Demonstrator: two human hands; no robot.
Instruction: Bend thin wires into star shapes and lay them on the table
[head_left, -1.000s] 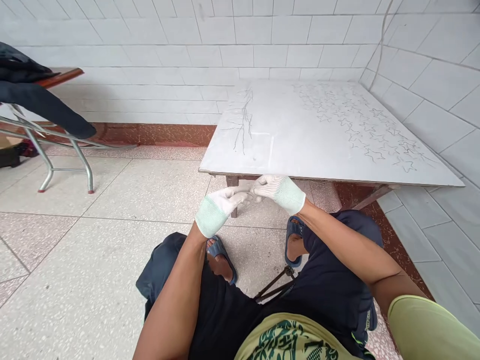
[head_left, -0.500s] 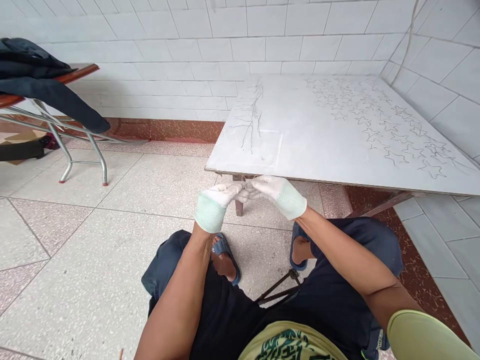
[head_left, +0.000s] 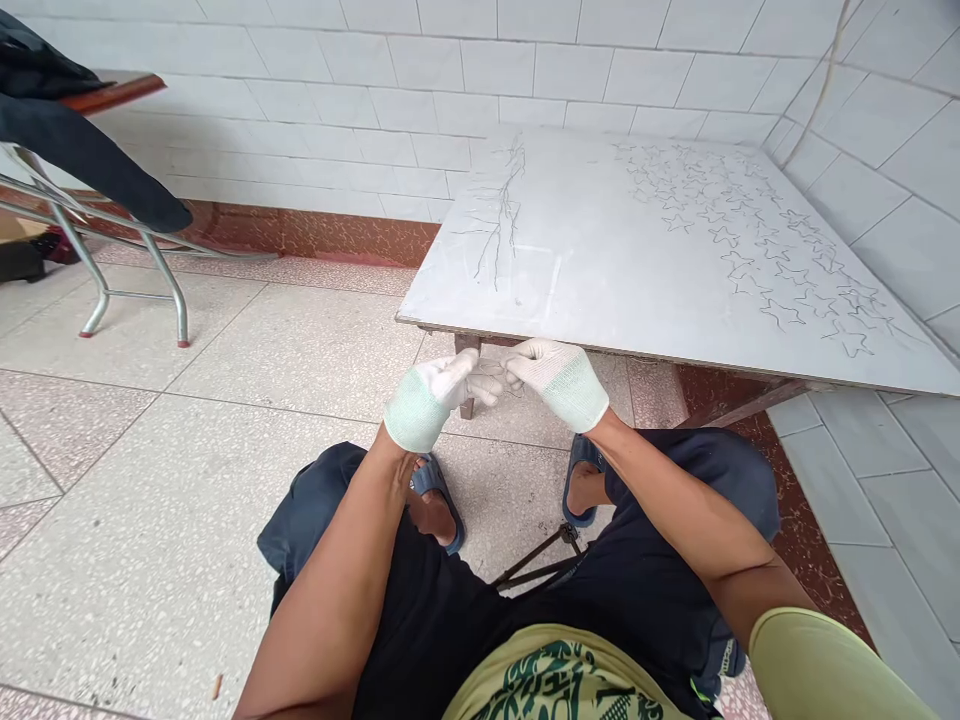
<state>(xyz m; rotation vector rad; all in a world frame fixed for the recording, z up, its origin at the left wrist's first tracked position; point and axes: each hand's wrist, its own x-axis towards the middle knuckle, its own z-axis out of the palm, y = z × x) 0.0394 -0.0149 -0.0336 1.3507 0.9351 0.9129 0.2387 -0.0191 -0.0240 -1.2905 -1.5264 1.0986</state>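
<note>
My left hand [head_left: 450,388], in a white glove with a pale green cuff, is just in front of the table's near edge. Its fingers are partly stretched out and apart, pointing towards my other hand. My right hand [head_left: 556,378], gloved the same way, has thumb and fingertips pinched together on a thin wire [head_left: 514,389], which shows only faintly against the floor. The wire's full shape cannot be made out. Beyond the hands, loose lengths of thin wire [head_left: 501,225] lie at the left part of the white tabletop [head_left: 600,270].
Many star-shaped wire pieces [head_left: 791,272] are spread over the table's right side. A tiled wall [head_left: 420,60] runs behind. At left stands a folding-legged table or chair [head_left: 97,290] with dark clothing [head_left: 90,150] on it. A dark metal stand leg [head_left: 536,560] is between my feet.
My hands have drawn slightly apart; the left fingers have loosened and spread while the right keeps its pinch. The view has shifted a little to the right and down.
</note>
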